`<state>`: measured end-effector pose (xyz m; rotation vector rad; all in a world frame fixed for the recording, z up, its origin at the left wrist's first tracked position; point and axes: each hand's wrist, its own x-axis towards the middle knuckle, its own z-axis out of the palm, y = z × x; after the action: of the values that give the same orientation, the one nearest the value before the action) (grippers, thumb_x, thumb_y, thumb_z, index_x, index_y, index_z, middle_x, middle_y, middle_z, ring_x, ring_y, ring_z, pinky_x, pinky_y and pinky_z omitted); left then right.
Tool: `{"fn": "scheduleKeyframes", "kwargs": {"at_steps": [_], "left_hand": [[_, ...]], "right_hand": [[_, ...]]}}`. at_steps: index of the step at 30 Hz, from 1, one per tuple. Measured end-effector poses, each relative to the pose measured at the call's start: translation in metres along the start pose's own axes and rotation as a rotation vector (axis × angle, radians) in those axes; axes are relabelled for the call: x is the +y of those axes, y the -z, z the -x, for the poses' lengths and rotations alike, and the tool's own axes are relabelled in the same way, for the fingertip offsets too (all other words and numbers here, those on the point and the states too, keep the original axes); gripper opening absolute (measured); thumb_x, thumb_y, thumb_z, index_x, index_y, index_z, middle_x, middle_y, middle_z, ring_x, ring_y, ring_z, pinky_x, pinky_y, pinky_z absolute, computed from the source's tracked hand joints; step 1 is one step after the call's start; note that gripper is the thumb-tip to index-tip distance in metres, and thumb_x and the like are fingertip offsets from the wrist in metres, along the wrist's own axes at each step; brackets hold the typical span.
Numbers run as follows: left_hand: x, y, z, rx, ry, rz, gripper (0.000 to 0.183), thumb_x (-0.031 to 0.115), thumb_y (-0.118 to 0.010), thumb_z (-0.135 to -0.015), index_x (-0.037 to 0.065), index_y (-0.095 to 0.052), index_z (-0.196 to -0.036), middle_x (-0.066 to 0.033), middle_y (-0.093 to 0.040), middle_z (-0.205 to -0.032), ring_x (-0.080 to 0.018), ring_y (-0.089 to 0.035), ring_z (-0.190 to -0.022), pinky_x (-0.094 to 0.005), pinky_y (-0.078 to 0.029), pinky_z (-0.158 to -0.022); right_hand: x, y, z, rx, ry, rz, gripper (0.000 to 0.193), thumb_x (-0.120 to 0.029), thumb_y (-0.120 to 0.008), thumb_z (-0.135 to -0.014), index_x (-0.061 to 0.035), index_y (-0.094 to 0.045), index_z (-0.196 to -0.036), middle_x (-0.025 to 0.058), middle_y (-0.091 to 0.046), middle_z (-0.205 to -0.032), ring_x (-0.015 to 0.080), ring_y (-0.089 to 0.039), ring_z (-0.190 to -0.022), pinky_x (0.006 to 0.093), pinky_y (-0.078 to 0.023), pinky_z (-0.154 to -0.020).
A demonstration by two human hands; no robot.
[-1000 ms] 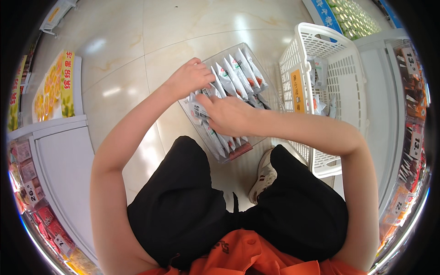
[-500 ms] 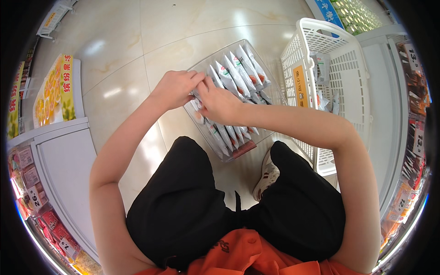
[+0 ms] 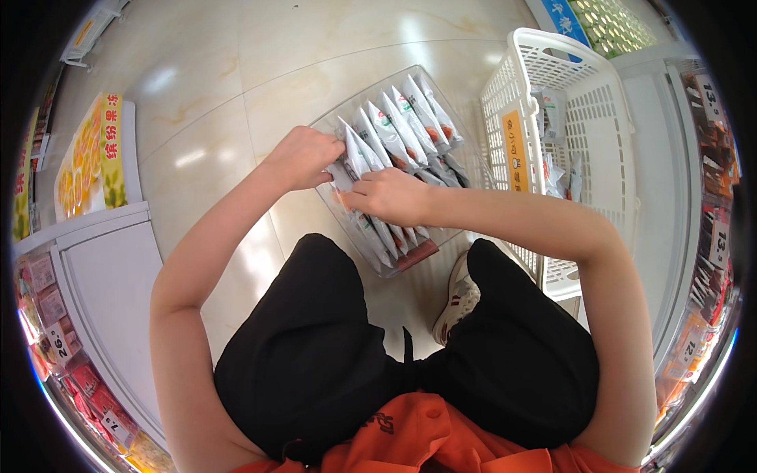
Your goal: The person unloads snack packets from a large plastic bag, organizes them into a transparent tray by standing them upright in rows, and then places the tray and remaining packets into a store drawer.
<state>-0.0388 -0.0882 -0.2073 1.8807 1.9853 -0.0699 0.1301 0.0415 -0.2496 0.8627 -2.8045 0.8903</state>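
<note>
A clear plastic bin (image 3: 471, 162) lies on the floor in front of me, filled with two rows of white snack packets (image 3: 388, 130) standing on edge. At its left side, my left hand (image 3: 303, 159) pinches the end of a snack packet (image 3: 339, 175) in the row's left end. My right hand (image 3: 392, 195) comes across from the right, fingers curled on the same packet's nearer part. The right palm covers several packets in the middle of the bin. Its fingertips are partly hidden.
A white perforated basket (image 3: 595, 173) with a few packets inside stands right of the bin. Low white shelving flanks me, with bagged goods at left (image 3: 87, 394) and right (image 3: 702, 260). My shoe (image 3: 457, 303) is close to the bin's near edge.
My hands were close together over the bin's left side; the right has moved down and rightward, away from the left. The upper-row packets near the left hand are now more exposed.
</note>
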Motion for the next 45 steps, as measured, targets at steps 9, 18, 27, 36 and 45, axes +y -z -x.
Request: {"fn": "scheduleKeyframes", "kwargs": {"at_steps": [9,18,27,36,45], "left_hand": [[-0.005,-0.003,0.003,0.090,0.065,0.032,0.034,0.018,-0.078,-0.063,0.006,-0.054,-0.084,-0.0075,-0.061,-0.081,-0.0285,-0.061,-0.077,-0.0391,-0.048,-0.065],[-0.017,-0.010,0.014,0.374,-0.028,-0.040,0.031,0.023,-0.078,-0.065,0.005,-0.056,-0.077,-0.0036,-0.059,-0.079,-0.0234,-0.060,-0.075,-0.0359,-0.048,-0.060],[-0.037,-0.008,0.000,0.249,-0.084,-0.360,0.016,0.019,-0.073,-0.068,0.009,-0.060,-0.070,-0.0012,-0.059,-0.078,-0.0175,-0.057,-0.078,-0.0309,-0.047,-0.068],[-0.015,0.021,0.002,0.293,-0.060,-0.132,0.034,0.009,-0.071,-0.061,0.009,-0.054,-0.091,-0.0029,-0.056,-0.090,-0.0223,-0.054,-0.084,-0.0340,-0.045,-0.069],[0.011,0.008,-0.002,0.119,-0.087,-0.259,0.049,0.009,-0.077,-0.057,0.012,-0.054,-0.099,-0.0029,-0.054,-0.103,-0.0199,-0.052,-0.097,-0.0322,-0.039,-0.079]], "right_hand": [[-0.001,0.013,-0.020,-0.038,-0.243,0.057,0.019,-0.019,-0.060,-0.080,-0.0015,-0.057,-0.087,0.0130,-0.063,-0.079,0.0310,-0.065,-0.076,0.0404,-0.052,-0.064],[-0.014,0.025,-0.016,-0.338,-0.486,0.097,0.023,-0.026,-0.063,-0.078,-0.0059,-0.067,-0.068,0.0124,-0.067,-0.072,0.0296,-0.066,-0.069,0.0406,-0.051,-0.059],[-0.023,0.016,-0.018,-0.483,-0.264,0.186,0.006,-0.012,-0.064,-0.070,-0.0089,-0.068,-0.073,0.0090,-0.067,-0.071,0.0265,-0.067,-0.069,0.0379,-0.050,-0.057],[-0.009,0.028,-0.022,-0.332,-0.373,0.226,0.008,-0.015,-0.064,-0.071,-0.0087,-0.069,-0.074,0.0089,-0.068,-0.072,0.0259,-0.068,-0.069,0.0383,-0.050,-0.057],[-0.009,0.045,0.005,-0.169,-0.333,0.151,0.020,-0.026,-0.067,-0.075,-0.0071,-0.063,-0.073,0.0114,-0.064,-0.063,0.0295,-0.064,-0.060,0.0400,-0.049,-0.054]]}}
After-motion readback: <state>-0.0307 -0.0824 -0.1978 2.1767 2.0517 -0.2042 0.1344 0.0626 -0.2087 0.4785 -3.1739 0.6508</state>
